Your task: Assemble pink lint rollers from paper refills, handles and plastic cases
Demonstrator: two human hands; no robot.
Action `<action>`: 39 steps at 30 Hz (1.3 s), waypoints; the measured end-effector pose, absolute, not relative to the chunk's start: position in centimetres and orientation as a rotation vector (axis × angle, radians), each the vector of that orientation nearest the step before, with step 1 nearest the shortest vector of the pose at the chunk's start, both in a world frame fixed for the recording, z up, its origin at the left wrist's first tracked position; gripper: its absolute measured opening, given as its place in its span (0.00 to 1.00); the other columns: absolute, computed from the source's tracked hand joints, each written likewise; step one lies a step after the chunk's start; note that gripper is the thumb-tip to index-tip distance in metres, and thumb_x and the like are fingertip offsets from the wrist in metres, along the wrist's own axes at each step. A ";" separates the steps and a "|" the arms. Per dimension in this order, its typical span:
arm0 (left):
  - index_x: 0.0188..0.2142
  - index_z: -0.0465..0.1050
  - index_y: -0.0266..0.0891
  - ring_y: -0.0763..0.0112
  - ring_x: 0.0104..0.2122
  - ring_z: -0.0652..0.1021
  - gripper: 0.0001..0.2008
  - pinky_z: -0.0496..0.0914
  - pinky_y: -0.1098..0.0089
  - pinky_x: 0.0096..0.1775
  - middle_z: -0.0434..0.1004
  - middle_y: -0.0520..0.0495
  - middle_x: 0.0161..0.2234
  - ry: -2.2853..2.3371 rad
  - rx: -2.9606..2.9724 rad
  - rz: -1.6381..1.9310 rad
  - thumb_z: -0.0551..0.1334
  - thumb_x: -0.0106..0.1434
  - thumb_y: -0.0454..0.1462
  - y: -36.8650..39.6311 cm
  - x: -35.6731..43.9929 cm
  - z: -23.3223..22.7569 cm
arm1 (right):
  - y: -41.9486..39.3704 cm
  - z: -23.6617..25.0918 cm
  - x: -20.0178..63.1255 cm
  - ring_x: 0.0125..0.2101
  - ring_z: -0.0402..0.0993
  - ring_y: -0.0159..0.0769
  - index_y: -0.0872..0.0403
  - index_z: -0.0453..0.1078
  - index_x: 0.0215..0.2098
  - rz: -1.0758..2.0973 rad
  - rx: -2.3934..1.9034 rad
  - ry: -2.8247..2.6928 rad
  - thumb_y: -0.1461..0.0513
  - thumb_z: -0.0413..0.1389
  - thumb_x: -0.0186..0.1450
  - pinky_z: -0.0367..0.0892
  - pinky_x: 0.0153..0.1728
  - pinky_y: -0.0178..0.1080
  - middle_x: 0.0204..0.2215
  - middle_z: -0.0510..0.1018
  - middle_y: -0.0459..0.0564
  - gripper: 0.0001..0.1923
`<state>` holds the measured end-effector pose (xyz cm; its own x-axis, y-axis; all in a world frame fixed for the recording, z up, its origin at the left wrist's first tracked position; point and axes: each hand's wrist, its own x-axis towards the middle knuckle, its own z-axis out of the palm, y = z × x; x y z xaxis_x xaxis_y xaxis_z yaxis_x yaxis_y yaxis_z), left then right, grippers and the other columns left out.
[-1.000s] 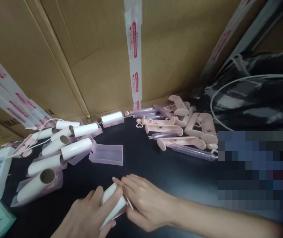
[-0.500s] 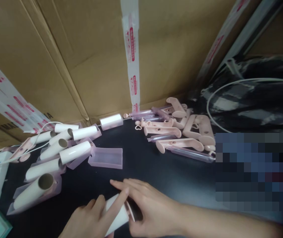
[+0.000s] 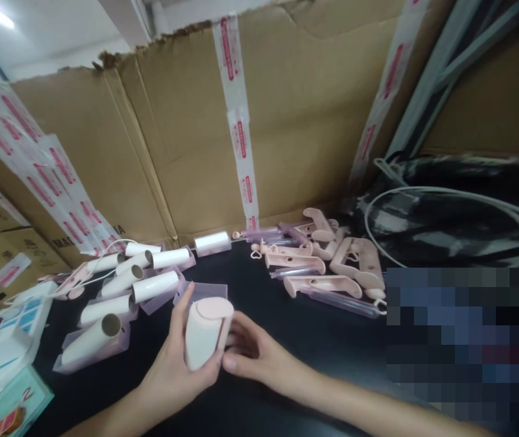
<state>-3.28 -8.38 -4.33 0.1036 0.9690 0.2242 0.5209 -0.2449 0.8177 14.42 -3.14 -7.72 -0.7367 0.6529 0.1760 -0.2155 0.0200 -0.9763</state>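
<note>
A white lint roll fitted with a pale pink holder (image 3: 207,334) stands tilted between my two hands, its pink end cap facing up. My left hand (image 3: 179,361) grips it from the left, thumb across the lower front and index finger pointing upward. My right hand (image 3: 259,352) is closed at its right side, fingers curled behind the pink edge and thumb near the bottom; the fingertips are partly hidden. Just behind the roll lies a translucent purple cover (image 3: 216,291). Further left are several white lint rolls (image 3: 93,343), some resting in purple covers.
Several pink holders (image 3: 323,286) and clear purple handles (image 3: 341,303) are heaped at the back right. Cardboard (image 3: 186,152) walls the back. A white power strip (image 3: 36,321) and a teal box (image 3: 25,394) sit left. A white cable (image 3: 423,189) loops over black plastic at right.
The lint roll has been raised from lying low and turned more upright, pink cap up. My left hand has shifted beneath and around it. The view has tipped upward.
</note>
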 end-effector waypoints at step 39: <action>0.58 0.52 0.40 0.59 0.53 0.66 0.37 0.61 0.62 0.54 0.61 0.41 0.54 0.977 1.818 0.854 0.67 0.52 0.34 -4.4 -7.8 -8.3 | 1.0 -2.4 18.5 0.36 0.69 0.39 0.53 0.67 0.54 0.399 -0.644 -2.553 0.53 0.55 0.63 0.64 0.38 0.40 0.37 0.76 0.54 0.23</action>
<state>-7.79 -4.41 -8.27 0.4550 0.8763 0.1582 0.2737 -0.3066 0.9116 18.45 1.01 -2.42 -0.7772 0.5068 0.3729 0.3690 0.8471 -0.3823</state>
